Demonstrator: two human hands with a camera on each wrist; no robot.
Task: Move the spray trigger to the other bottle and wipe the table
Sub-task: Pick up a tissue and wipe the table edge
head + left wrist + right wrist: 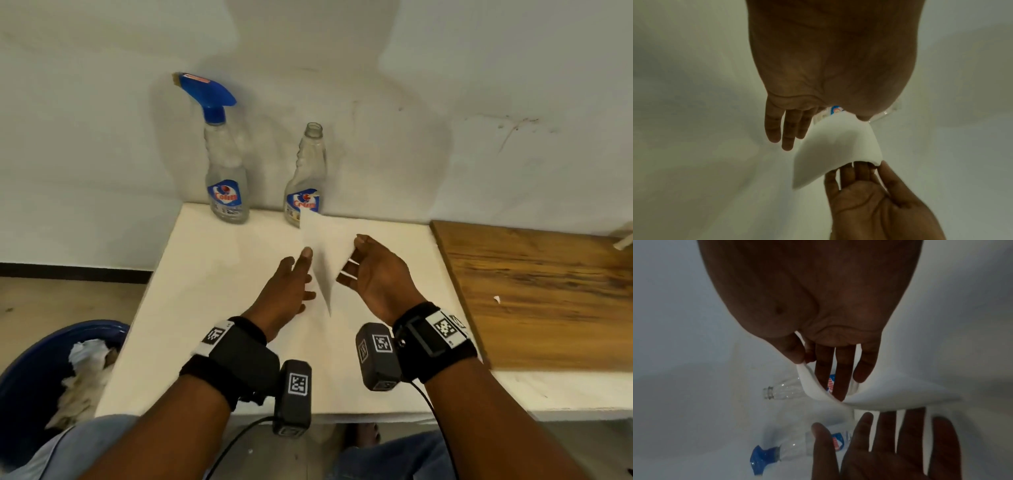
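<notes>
Both hands hung over the white desk point(212, 274), with a white wipe point(320, 253) held up between them. The right hand point(373, 274) pinched the wipe's edge between thumb and forefinger, the other fingers point(840, 369) extended loosely behind the sheet. The left hand point(286, 291) was held flat beside the wipe, fingers point(787, 129) straight and close together; in the left wrist view its thumb tip seemed to meet the wipe's upper corner, though whether it truly pinched there could not be told. The wipe's far corner covered the foot of the open-necked bottle point(306, 171), so that the lower part of its label was hidden.

The blue spray trigger point(209, 94) sat screwed on the left bottle point(226, 178), which stood upright at the desk's back edge against the wall, near the open-necked one but apart from it. In the right wrist view both bottles were dim, and the left hand's thumb cut across the one with the trigger.

A wooden board point(534, 294) lay at the right, its far end cut off by the frame. Left of the desk, down low, a blue bin point(30, 380) held crumpled white stuff, only partly in view
</notes>
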